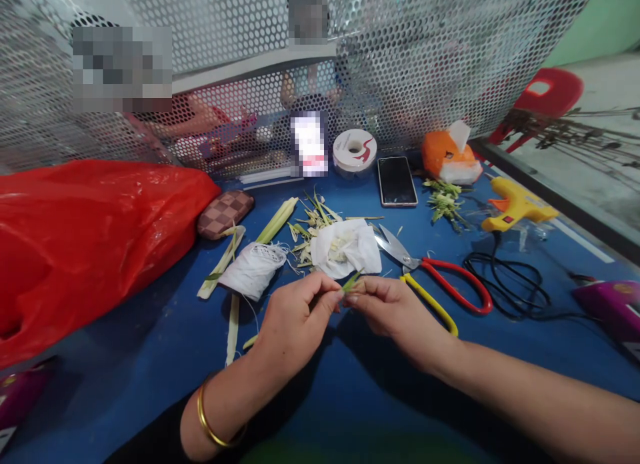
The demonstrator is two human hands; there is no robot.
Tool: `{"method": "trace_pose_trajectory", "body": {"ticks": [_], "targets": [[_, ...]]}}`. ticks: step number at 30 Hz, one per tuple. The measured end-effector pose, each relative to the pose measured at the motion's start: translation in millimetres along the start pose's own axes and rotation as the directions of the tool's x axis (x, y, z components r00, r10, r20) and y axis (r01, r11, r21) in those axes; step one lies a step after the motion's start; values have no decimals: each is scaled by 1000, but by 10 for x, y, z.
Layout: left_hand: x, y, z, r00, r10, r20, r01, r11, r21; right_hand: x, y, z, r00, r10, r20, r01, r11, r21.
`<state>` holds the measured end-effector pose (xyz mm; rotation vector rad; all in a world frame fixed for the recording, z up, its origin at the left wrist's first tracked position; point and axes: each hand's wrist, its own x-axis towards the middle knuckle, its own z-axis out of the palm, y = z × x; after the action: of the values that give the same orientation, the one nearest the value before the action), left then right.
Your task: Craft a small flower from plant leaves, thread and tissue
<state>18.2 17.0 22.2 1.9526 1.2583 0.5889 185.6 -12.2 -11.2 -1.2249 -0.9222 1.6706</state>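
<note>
Both hands meet over the near middle of the blue table. My left hand pinches the lower end of a small green leaf piece, and my right hand grips the same piece from the other side. Just beyond my fingers lies a white tissue with pale shreds on it. Dry leaf scraps are scattered behind it. To the left sits a white bundle of thread, with long pale green husk strips around it. Scissors with one red and one yellow handle lie open on the right.
A red plastic bag and a checkered pouch occupy the left. Along the back are a lit phone, a ribbon spool, a dark phone and an orange tissue pack. A yellow glue gun with black cord lies right. Behind stands perforated metal mesh.
</note>
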Motion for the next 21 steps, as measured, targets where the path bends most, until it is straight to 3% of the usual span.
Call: {"method": "trace_pose_trajectory", "body": {"ticks": [4, 8, 13, 18, 21], "targets": [[24, -37, 13, 1000, -9, -28, 8, 998, -54, -37, 72, 43, 988, -129, -79, 116, 982, -147], [40, -46, 22, 1000, -11, -20, 10, 998, -56, -65, 139, 59, 954, -294, -66, 260, 913, -316], [19, -54, 62, 999, 26, -36, -25, 999, 28, -130, 133, 43, 833, -546, 93, 496, 659, -566], [-4, -68, 95, 999, 43, -18, -42, 997, 66, -146, 125, 14, 744, -628, 228, 597, 473, -647], [0, -69, 98, 1000, -4, -1, 4, 999, 44, -118, 126, 6, 705, -649, 287, 628, 384, -676]]}}
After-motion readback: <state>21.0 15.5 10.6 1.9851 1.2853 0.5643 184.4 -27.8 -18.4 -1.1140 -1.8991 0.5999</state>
